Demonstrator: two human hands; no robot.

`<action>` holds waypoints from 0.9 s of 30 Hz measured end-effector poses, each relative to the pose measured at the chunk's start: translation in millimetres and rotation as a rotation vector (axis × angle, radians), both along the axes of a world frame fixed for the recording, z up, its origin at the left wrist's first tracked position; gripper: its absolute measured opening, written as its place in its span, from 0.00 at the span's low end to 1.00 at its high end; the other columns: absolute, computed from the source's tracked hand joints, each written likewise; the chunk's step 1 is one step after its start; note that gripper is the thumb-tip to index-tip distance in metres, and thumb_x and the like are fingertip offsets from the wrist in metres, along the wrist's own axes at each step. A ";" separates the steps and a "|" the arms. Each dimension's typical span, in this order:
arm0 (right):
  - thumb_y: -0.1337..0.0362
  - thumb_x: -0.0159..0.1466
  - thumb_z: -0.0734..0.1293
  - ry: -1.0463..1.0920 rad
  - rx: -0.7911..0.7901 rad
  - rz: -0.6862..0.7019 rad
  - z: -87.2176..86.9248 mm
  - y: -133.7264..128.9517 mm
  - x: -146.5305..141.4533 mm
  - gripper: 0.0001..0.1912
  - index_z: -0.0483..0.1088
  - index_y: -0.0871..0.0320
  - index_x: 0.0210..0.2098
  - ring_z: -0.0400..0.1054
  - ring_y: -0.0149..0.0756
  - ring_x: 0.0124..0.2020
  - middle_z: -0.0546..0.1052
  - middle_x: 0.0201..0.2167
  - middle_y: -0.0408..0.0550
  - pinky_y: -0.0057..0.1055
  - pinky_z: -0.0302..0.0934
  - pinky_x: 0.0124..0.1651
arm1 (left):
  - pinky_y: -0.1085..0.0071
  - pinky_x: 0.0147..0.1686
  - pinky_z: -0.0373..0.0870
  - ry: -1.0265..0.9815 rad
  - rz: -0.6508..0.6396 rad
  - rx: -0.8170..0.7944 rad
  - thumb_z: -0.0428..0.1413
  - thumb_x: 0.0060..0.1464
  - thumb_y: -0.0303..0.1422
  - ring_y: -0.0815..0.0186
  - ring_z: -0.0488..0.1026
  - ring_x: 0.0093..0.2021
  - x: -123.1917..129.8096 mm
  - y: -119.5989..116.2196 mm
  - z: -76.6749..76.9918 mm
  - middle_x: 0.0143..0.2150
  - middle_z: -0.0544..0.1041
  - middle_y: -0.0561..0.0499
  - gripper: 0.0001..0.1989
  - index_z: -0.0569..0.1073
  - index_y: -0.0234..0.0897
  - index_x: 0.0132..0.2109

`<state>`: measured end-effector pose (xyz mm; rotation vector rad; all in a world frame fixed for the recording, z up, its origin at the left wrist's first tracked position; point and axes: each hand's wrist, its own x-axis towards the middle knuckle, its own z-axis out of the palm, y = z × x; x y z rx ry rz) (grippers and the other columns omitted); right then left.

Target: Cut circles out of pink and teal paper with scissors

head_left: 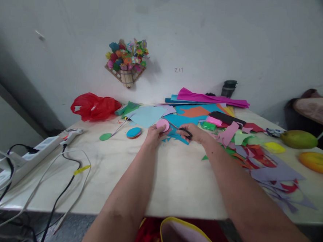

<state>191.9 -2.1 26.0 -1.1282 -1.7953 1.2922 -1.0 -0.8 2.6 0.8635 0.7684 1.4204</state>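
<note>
Two bare hands work over the bench [174, 180] in the head view; take the pink disc [164, 125] as the centre of the dial, with twelve towards the wall. The left hand [155, 131] grips this paper disc, thumb on its face. At three o'clock, just beside it, the right hand [193, 132] is closed around the handles of the scissors [186, 132], their blades pointing towards the disc; whether they touch it I cannot tell. Blue paper [182, 120] lies beneath and behind the hands.

At nine o'clock, near the left hand, sits a stack of discs [133, 132] with a blue one on top; farther out are a green disc [105, 136] and a crumpled red bag [92, 108]. A pale blue sheet [147, 115] lies at ten. At two o'clock are an orange piece [196, 112], a folded magenta sheet [212, 98] and a dark jar [228, 88].

A phone [228, 119] lies at three, and beyond it a green fruit [298, 139]. Between three and four, paper scraps [276, 170] spread in a loose heap. A power strip [43, 146] stretches between eight and nine. A paper bouquet [128, 60] hangs on the wall at eleven.
</note>
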 end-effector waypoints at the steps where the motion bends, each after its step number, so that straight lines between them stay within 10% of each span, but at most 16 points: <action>1: 0.58 0.54 0.72 0.004 0.005 0.000 0.6 -0.2 0.1 0.16 0.63 0.58 0.22 0.56 0.24 0.12 0.66 0.13 0.39 0.25 0.48 0.15 | 0.71 0.33 0.77 0.019 -0.005 -0.008 0.66 0.43 0.26 0.62 0.79 0.31 -0.4 -0.2 0.0 0.32 0.80 0.43 0.15 0.74 0.26 0.40; 27: 0.57 0.56 0.71 -0.034 0.066 -0.021 3.4 -0.2 5.7 0.14 0.65 0.58 0.24 0.66 0.27 0.18 0.73 0.20 0.44 0.23 0.52 0.18 | 0.74 0.21 0.71 0.271 -0.141 0.008 0.66 0.46 0.38 0.62 0.77 0.23 -2.7 -0.9 -1.9 0.25 0.79 0.41 0.16 0.74 0.29 0.33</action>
